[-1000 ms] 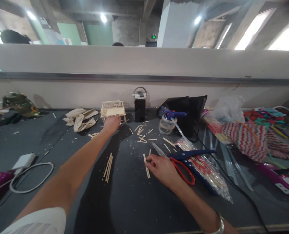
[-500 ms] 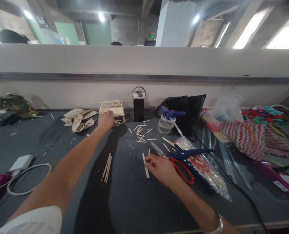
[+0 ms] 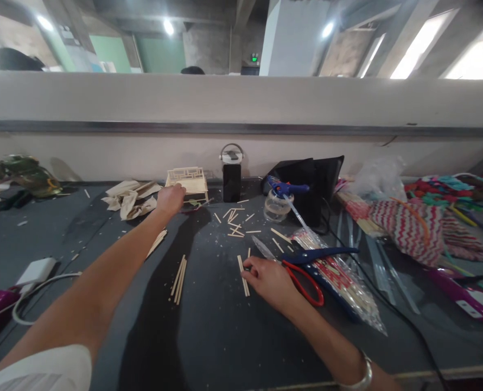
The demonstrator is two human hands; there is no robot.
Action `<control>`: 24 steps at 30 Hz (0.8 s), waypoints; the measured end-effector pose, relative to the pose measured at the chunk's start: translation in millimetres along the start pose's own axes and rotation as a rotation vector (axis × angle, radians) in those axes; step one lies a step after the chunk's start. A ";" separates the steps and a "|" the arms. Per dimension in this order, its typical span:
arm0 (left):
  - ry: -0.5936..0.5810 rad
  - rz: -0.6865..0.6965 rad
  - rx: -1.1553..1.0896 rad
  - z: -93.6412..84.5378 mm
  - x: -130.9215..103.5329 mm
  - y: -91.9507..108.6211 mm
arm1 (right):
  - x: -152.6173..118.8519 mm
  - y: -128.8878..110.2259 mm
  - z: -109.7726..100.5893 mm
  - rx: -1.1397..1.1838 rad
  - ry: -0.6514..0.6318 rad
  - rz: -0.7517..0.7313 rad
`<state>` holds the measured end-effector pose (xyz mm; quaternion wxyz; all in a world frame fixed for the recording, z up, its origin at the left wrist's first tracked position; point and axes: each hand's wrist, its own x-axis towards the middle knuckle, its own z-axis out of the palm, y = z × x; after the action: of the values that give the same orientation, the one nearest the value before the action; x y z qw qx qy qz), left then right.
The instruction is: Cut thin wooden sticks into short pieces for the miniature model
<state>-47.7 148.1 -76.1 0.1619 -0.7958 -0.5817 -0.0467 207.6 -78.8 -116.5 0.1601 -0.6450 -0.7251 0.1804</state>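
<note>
My left hand [image 3: 171, 199] reaches forward with curled fingers at the front left corner of a miniature bench [image 3: 190, 185] built from thin wooden sticks. The fingertips appear to grip its edge, though my hand hides the contact. My right hand [image 3: 271, 278] rests on the table with thumb and fingers drawn together, beside wooden sticks [image 3: 242, 276]. One stick end [image 3: 248, 252] shows just above its fingers; whether anything is pinched is hidden. Between my arms lies a small bundle of sticks [image 3: 178, 279], and more sticks [image 3: 156, 244] show beside the left forearm.
Short stick pieces [image 3: 235, 221] lie scattered mid-table. Red-handled scissors [image 3: 306, 285], a blue cutting tool [image 3: 323, 255] and a plastic bag of sticks [image 3: 343, 288] are beside my right hand. A blue glue gun [image 3: 286, 188] sits on a jar [image 3: 277, 209]. A crumpled cloth [image 3: 131, 199] lies left.
My left hand has shifted slightly left and toward me along the bench, uncovering more of its seat. More sticks show beside the left forearm. My right hand stays in place.
</note>
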 end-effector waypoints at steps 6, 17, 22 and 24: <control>0.140 -0.093 -0.229 -27.3 -32.1 -13.6 | 1.2 3.5 4.3 -0.010 0.024 -0.030; -0.331 -0.300 -2.075 -65.5 -174.6 89.7 | -0.7 -0.5 -7.5 0.074 0.140 -0.083; -0.319 -0.377 -2.239 -55.7 -179.1 94.6 | -6.6 10.4 -26.1 -0.124 0.267 -0.010; -0.289 -0.442 -2.232 -51.6 -177.7 88.4 | -14.4 18.0 -33.8 -0.189 0.290 0.024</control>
<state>-15.3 -53.8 -92.0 -0.7143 -0.3740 -0.3564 -0.4720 240.8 -89.3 -95.0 0.1997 -0.6849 -0.7005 0.0184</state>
